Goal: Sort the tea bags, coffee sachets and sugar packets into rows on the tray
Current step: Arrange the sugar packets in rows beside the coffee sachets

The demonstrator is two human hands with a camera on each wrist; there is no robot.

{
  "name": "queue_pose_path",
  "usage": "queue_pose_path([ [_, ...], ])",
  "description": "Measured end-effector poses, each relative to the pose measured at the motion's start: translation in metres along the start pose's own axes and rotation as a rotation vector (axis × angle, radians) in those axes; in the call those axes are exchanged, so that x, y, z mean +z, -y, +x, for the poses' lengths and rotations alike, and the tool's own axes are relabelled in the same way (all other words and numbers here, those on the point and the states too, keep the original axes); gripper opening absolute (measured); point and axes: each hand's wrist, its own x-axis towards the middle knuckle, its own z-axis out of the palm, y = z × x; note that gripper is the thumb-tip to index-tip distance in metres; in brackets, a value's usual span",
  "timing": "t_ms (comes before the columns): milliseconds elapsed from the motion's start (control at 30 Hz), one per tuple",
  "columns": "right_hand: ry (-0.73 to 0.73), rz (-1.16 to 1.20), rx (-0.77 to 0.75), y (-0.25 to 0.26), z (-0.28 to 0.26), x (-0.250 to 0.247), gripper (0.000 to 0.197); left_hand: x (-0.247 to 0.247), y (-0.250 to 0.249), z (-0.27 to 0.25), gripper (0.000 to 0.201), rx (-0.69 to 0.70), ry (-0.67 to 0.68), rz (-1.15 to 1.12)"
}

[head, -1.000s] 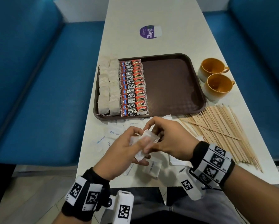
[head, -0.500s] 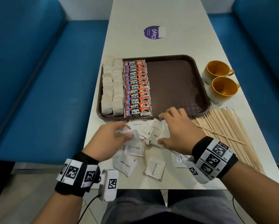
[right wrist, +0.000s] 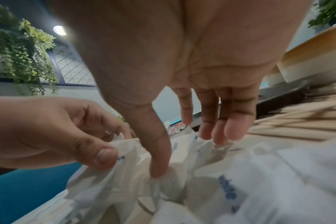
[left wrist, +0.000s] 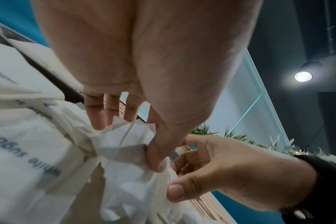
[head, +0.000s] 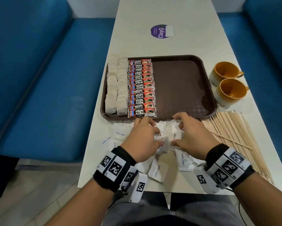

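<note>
Both hands are down in the sugar packets [head: 155, 172], a loose white pile on the desk [head: 153, 17] just at 6 o'clock of the tray [head: 179, 85]. Left hand [head: 142, 137] has its fingers [left wrist: 98, 119] curled w/ the thumb pinching a crumpled bunch of packets, clear in the left wrist cam. Right hand [head: 194, 136] sits at 3 o'clock of the left, fingers [right wrist: 234, 128] spread fairly wide and bent down onto the pile, thumb tip pressing into the paper, touching but not rly gripping anything. On the tray, tea bags [head: 116, 88] fill two rows along the 9 o'clock edge, coffee sachets [head: 141, 88] stacked in one row right beside them, rest of the tray is bare brown. Two orange cups [head: 226, 84] at 3 o'clock of the tray, wooden stir sticks [head: 235, 137] fanned out at approx 4 o'clock.
</note>
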Motion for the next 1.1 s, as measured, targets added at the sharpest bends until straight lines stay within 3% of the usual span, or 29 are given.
queue_pose_path([
  [133,0.015,0.080,0.000,0.000,0.003,-0.003,0.084,0.004,0.002,-0.002,0.031,0.037,-0.063,-0.069],
  [333,0.018,0.076,-0.091,0.003,0.008,-0.004,0.055,0.000,0.008,-0.005,0.022,0.118,-0.187,-0.163],
  [567,0.063,0.160,-0.138,0.007,0.008,-0.006,0.071,-0.008,0.020,-0.014,0.016,0.197,-0.218,-0.256],
  [667,0.056,0.082,-0.182,0.008,0.011,-0.006,0.052,-0.008,0.029,-0.016,0.015,0.159,-0.223,-0.327],
  [833,0.090,0.198,-0.193,0.007,0.011,-0.009,0.037,-0.014,0.039,-0.024,0.013,0.104,-0.209,-0.445],
  [1000,0.034,0.307,-0.179,0.000,0.009,-0.017,0.027,-0.027,0.051,-0.033,0.006,-0.153,-0.349,-0.777],
  [1100,0.023,0.494,-0.221,-0.001,0.008,-0.034,0.025,-0.031,0.044,-0.033,0.009,-0.261,-0.392,-0.973],
])
